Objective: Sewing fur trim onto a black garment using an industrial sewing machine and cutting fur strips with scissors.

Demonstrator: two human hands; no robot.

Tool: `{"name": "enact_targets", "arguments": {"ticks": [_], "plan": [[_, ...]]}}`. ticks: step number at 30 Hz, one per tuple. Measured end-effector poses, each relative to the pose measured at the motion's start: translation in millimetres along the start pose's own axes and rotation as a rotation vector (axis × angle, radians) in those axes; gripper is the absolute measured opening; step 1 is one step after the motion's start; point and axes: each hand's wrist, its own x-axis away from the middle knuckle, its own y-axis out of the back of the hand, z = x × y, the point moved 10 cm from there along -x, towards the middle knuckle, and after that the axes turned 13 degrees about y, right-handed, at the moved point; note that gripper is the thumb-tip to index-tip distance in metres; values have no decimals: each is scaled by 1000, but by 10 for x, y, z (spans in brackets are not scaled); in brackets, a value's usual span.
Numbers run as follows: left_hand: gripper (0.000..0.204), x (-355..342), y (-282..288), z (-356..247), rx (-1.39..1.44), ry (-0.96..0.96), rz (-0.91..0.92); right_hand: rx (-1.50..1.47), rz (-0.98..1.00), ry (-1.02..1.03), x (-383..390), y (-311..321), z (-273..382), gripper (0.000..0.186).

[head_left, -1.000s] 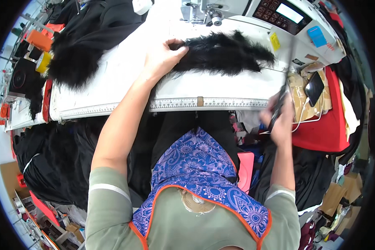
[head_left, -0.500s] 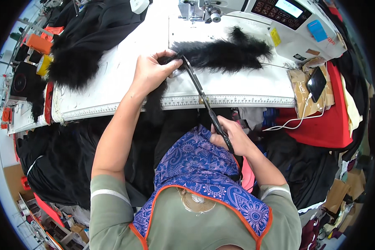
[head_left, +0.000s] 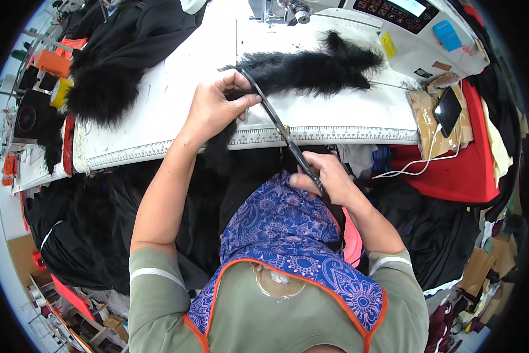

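My left hand (head_left: 217, 106) pinches the left end of a strip of black fur (head_left: 308, 72) between thumb and fingers. The strip stretches to the right across the white sewing table (head_left: 358, 112). A darker tail of it droops below my hand over the table's front edge. My right hand (head_left: 326, 177) is wrapped round the handles of long dark scissors (head_left: 280, 125). Their blades slant up and left, and the tip meets the fur right beside my left fingers. Whether the blades are apart there cannot be made out.
A sewing machine (head_left: 429, 35) with a control panel stands at the back right. A phone (head_left: 448, 112) with a white cable (head_left: 420, 165) lies on brown wrapping at the right. Black fur-trimmed fabric (head_left: 108, 91) covers the table's left. A ruler tape (head_left: 346, 134) runs along the front edge.
The scissors have shifted slightly up and left, with my right hand following. My left fingers have re-set on the fur, their tips now curled lower beside the blades.
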Motion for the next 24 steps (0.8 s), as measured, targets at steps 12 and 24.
{"name": "enact_targets", "arguments": {"ticks": [12,24], "plan": [[33,479,-559,146,242,154,326,-7,-390,452,101,289,386,28],[34,598,-1142,274,208,279,522,-142,-357,397,232,362,212,28]]}}
